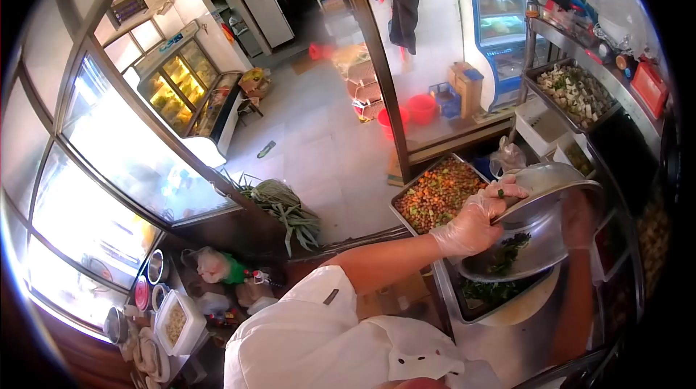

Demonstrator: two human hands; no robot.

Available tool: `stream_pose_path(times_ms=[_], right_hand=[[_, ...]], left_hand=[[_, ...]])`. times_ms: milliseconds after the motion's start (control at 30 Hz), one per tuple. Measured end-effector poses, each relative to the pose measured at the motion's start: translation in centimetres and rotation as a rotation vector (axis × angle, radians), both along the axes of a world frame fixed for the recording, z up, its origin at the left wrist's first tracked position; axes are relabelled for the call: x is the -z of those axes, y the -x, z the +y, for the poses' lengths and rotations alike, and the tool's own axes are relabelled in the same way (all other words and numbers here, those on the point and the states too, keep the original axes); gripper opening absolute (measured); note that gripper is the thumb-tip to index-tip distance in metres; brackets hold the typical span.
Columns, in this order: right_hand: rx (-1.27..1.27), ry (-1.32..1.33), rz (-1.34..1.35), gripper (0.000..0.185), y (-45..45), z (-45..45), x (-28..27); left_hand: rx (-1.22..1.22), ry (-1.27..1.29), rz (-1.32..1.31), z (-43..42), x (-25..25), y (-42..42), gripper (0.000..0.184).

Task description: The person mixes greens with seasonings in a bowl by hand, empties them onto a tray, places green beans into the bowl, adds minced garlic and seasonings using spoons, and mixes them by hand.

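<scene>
A large metal bowl [540, 215] is tilted over a rectangular tray [464, 311] on the counter. Dark green chopped leaves [510, 253] lie at the bowl's lower side, and more leafy greens [495, 290] are in the tray beneath. My left hand [475, 222], in a clear plastic glove, is closed around the bowl's near rim. At the bowl's right side is my gloved right hand [578, 216], blurred; its fingers do not show clearly. Just beyond my left hand sits a tray of diced orange and green vegetables [440, 192].
A tray of pale chopped pieces [573, 92] stands at the back right, below a cluttered shelf [580, 37]. A bundle of long green leaves [279, 204] lies beyond the counter near the doorway. At the lower left, a white container [177, 321] stands among bowls and bags.
</scene>
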State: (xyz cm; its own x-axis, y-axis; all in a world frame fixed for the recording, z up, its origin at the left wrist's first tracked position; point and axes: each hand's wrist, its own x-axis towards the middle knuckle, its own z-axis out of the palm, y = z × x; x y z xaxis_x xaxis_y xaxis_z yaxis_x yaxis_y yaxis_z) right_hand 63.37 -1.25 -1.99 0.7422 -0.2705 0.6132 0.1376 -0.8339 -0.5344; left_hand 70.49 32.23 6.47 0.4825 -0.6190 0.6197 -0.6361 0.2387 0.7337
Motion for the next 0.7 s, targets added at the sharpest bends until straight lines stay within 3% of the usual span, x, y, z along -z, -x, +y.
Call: stream_pose_path(times_ms=[100, 167, 233, 300, 367, 400, 467, 533, 567, 600, 667, 700], right_hand=[[-0.030, -0.121, 0.364, 0.038, 0.2, -2.5, 10.5], [-0.134, 0.178, 0.296, 0.046, 1.3, -0.1, 15.8], [-0.315, -0.507, 0.277, 0.046, 0.9, 4.8, 16.2], [-0.369, -0.876, 0.238, 0.043, 1.4, 7.4, 17.7], [-0.323, -0.309, 0.170, 0.040, 3.2, 6.7, 15.6], [-0.137, 0.380, 0.032, 0.035, 4.0, 3.9, 16.9], [-0.041, -0.014, 0.170, 0.031, 5.0, 4.2, 4.7], [0.032, 0.244, -0.008, 0.034, 6.1, 1.0, -0.5], [0.052, 0.258, 0.000, 0.037, 6.6, -0.8, -1.5], [0.063, 0.032, 0.106, 0.039, 7.2, -1.5, -2.9], [0.056, 0.113, 0.063, 0.035, 6.7, -2.6, -0.1], [-0.094, -0.031, 0.031, 0.037, 5.9, -4.2, 2.4]], left_hand=[[-0.011, 0.032, -0.073, -0.5, -1.1, 0.6, 0.022], [-0.017, 0.045, -0.118, -0.8, -1.1, 1.0, 0.023], [0.012, 0.088, -0.158, -1.7, -0.9, 0.9, 0.025], [-0.016, 0.115, -0.256, -2.3, 0.0, 0.6, 0.027], [-0.077, 0.074, -0.318, -2.4, 0.1, 1.0, 0.040], [-0.073, 0.046, -0.327, -2.3, 0.1, 0.9, 0.044], [-0.074, -0.070, -0.292, -2.4, -1.3, 1.5, 0.046], [-0.064, -0.001, -0.277, -2.5, -0.6, 1.6, 0.043], [-0.111, -0.031, -0.237, -2.6, 0.0, 2.0, 0.040], [-0.088, -0.023, -0.227, -2.6, -0.4, 2.2, 0.042], [-0.043, -0.007, -0.205, -2.5, -1.2, 2.8, 0.044], [-0.039, 0.017, -0.197, -2.8, -1.8, 3.1, 0.036]])
